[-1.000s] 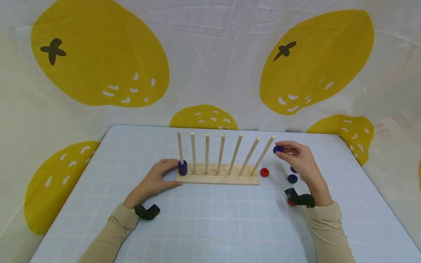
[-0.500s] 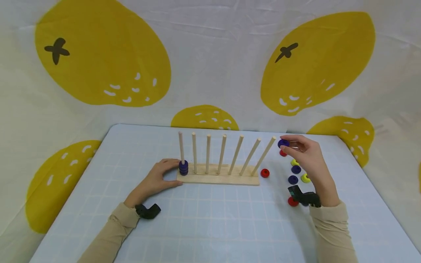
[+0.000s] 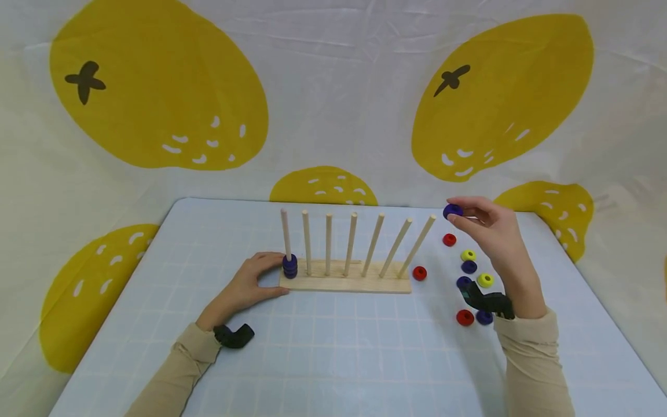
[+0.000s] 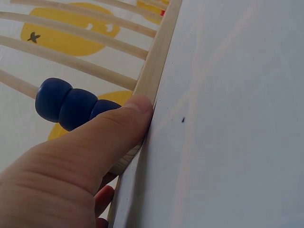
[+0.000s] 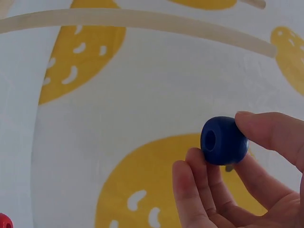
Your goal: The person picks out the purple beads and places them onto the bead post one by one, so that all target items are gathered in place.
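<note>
A wooden peg rack (image 3: 344,284) stands on the table, its upright pegs in a row. Several blue beads (image 3: 290,266) are stacked on its leftmost peg. My left hand (image 3: 252,281) grips the left end of the base; in the left wrist view the thumb (image 4: 128,118) presses the base's front edge and the other fingers are mostly hidden. To the right of the rack, my right hand (image 3: 487,226) pinches one blue bead (image 3: 453,212) above the table. The hole of that bead (image 5: 223,141) shows in the right wrist view.
Loose beads lie right of the rack: red ones (image 3: 420,273), yellow ones (image 3: 486,280) and blue ones (image 3: 469,267). Some lie close to the right wrist camera (image 3: 487,301). A lemon-print cloth (image 3: 339,116) hangs behind the table (image 3: 333,359).
My right hand has moved up and to the right with the blue bead, away from the rack, uncovering more loose beads. My left hand has stayed on the base.
</note>
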Available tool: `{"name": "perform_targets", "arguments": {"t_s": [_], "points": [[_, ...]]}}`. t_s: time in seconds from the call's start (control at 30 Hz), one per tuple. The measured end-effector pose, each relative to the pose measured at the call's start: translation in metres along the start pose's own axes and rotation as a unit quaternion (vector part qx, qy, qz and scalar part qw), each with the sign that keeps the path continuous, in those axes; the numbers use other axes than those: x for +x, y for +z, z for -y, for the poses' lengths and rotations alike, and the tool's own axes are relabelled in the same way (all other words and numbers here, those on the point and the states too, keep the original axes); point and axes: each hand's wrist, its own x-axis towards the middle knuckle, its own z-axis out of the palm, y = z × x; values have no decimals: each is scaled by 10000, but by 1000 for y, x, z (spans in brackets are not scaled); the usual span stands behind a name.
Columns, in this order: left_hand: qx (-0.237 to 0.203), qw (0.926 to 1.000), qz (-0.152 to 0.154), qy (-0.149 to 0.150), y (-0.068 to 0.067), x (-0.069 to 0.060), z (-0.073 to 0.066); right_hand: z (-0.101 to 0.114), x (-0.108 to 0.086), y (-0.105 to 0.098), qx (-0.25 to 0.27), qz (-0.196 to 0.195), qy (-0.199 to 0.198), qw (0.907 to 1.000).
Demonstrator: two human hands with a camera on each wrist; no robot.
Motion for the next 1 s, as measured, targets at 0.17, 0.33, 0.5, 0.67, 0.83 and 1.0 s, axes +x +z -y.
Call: {"name": "perform_targets", "arguments": {"t_s": [0.17,0.33,0.5,0.67,0.83,1.0], "points": [[0,10000,12,-15,1,0,0,11,3,1,172,-58,-190,9997],[8,10000,20,-21,1,0,0,21,6,3,257,-72,-398,9989],[3,10000,46,-82,0,0,0,30,9,5,308,-77,-491,9983],[0,9999,79,-142,0,0,-1,39,12,8,406,-67,-617,9972],[21,9998,87,-160,-1,0,-2,49,13,11,468,-58,-695,9965],[31,9998,85,-173,0,0,-1,58,16,15,800,0,-806,9935]]}}
